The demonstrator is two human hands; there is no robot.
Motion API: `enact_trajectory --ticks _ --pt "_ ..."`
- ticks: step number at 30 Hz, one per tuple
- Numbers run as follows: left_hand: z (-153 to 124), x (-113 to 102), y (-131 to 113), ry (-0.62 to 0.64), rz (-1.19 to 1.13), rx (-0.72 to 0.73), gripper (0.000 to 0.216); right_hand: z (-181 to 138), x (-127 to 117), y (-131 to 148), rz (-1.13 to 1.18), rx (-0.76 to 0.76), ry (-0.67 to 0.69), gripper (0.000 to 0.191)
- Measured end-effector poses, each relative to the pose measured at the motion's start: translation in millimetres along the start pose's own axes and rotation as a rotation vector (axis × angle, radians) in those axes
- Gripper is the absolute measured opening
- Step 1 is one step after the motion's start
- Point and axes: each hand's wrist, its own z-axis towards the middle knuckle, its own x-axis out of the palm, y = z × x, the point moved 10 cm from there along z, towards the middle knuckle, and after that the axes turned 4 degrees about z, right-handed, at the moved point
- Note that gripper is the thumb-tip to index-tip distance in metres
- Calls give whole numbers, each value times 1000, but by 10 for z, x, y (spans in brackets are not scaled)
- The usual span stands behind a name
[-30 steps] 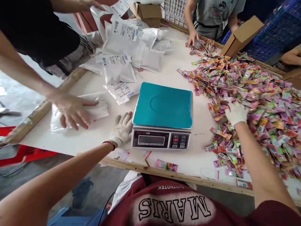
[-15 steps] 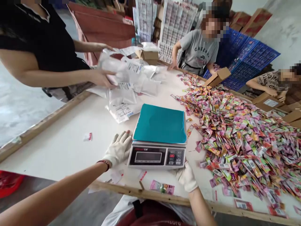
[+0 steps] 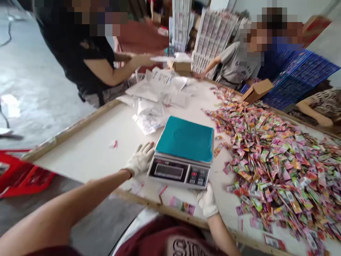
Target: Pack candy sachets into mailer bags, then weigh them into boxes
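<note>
Scale (image 3: 183, 156) being steadied: left hand (image 3: 140, 159) lying open at its side, right hand (image 3: 207, 202) gripping front corner; push evenly.

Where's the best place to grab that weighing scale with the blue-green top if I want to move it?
Take the scale by its grey base, one hand at each side, coming from the near edge where the display faces. The teal platter on top overhangs, so probably skip it.
</note>
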Motion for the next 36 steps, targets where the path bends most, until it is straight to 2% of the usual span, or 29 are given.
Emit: enact_trajectory --ticks 2,5,7,9,10,12,13,15,17,19,20,22,25,27,29,32,34,36 --pt "7 37 -36 31 15 -4 62 -132 -293 -131 104 60 -144 40" --pt "26 89 -57 44 -5 -10 63 -347 -584 -257 101 187 -217 38" --pt "24 91 -62 40 -34 -18 63 -516 -716 -211 -41 201 -219 40" --pt "11 65 -74 28 -56 -23 63 -665 -680 -90 -362 140 -116 39" --pt "4 43 -80 19 -63 -25 62 -722 -553 -44 -562 85 -6 36" --pt "-8 2 -91 -3 -75 -31 61 -829 -89 -64 -901 -72 316 25" --pt "-11 -12 -93 -11 -82 -35 60 -888 199 -121 -1014 -169 495 23" --pt "-9 -21 -96 -19 -102 -40 58 -976 746 -259 -1150 -374 779 32" --pt "-3 -10 -102 -20 -129 -35 57 -951 1149 -380 -1258 -533 900 42" --pt "-12 -3 -94 -28 -154 -36 53 -833 1339 -422 -1348 -600 880 42" --pt "-30 -6 -80 -33 -162 -43 51 -771 1341 -410 -1389 -601 843 40" --pt "-108 -30 -37 -34 -164 -68 47 -667 1155 -322 -1486 -554 720 34" --pt "-357 -86 44 46 -118 -134 44 -595 564 -142 -1669 -394 460 28" --pt "-595 -126 77 149 -60 -206 44 -595 215 -99 -1723 -270 361 21" --pt "-833 -158 46 257 -34 -284 52 -589 52 -147 -1728 -193 364 8" --pt "-1069 -123 -119 405 -87 -382 69 -567 80 -223 -1714 -185 457 9" --pt "-1118 -57 -246 479 -139 -408 58 -586 104 -179 -1649 -168 533 13" --pt "-1096 -5 -343 508 -200 -382 35 -643 -4 2 -1533 -88 564 13"
